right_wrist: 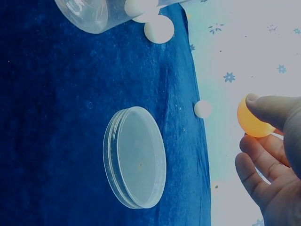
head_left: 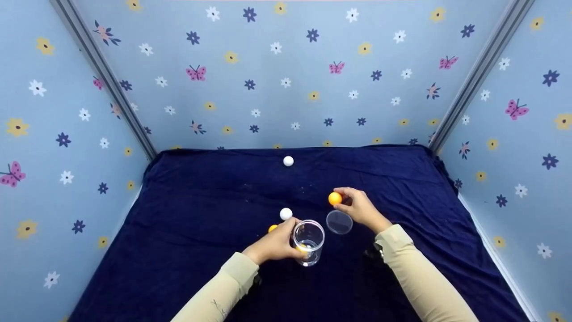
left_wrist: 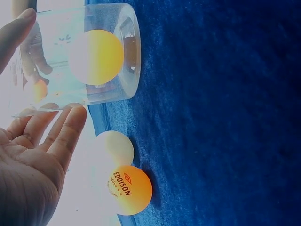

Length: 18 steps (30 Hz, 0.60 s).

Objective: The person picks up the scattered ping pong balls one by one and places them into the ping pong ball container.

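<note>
My left hand (head_left: pixel 276 241) grips a clear plastic jar (head_left: pixel 309 237) round its side, its open mouth upward. One orange ping-pong ball (left_wrist: pixel 98 57) lies at the bottom of the jar. My right hand (head_left: pixel 363 208) pinches another orange ping-pong ball (right_wrist: pixel 256 117) between thumb and fingers, to the right of the jar and higher than the cloth. Below that hand the round clear lid (right_wrist: pixel 141 157) lies flat. Just past the left hand, a white ball (head_left: pixel 286 213) and an orange ball (left_wrist: pixel 130 190) rest side by side on the cloth.
Dark blue cloth (head_left: pixel 201 188) covers the table. A further white ball (head_left: pixel 288 161) sits near its back edge. Flower-patterned walls (head_left: pixel 277 67) stand at the back and both sides, with grey metal posts (head_left: pixel 105 80) at the corners.
</note>
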Motion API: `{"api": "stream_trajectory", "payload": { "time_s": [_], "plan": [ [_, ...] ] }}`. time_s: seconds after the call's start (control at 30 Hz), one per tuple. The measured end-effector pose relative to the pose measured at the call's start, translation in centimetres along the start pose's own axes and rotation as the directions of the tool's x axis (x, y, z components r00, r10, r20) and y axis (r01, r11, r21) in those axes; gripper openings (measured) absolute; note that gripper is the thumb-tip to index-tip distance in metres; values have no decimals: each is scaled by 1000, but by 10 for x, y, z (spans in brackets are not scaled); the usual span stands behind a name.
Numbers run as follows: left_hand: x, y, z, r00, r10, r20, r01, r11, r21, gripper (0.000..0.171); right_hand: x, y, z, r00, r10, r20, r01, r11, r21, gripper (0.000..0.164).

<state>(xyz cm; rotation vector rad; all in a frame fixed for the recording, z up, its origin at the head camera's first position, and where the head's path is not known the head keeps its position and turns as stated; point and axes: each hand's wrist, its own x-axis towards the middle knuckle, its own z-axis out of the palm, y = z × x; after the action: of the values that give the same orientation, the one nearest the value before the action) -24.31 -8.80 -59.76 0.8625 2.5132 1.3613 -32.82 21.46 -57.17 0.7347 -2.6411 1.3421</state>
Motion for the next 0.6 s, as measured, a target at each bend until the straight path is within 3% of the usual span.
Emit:
{"api": "stream_trajectory", "payload": {
  "time_s": [0.6],
  "plan": [
    [1,-1,0,1000,-18,-5,18,1000,8,77,-5,-22,0,997,-72,25,72,997,-4,43]
  ]
}}
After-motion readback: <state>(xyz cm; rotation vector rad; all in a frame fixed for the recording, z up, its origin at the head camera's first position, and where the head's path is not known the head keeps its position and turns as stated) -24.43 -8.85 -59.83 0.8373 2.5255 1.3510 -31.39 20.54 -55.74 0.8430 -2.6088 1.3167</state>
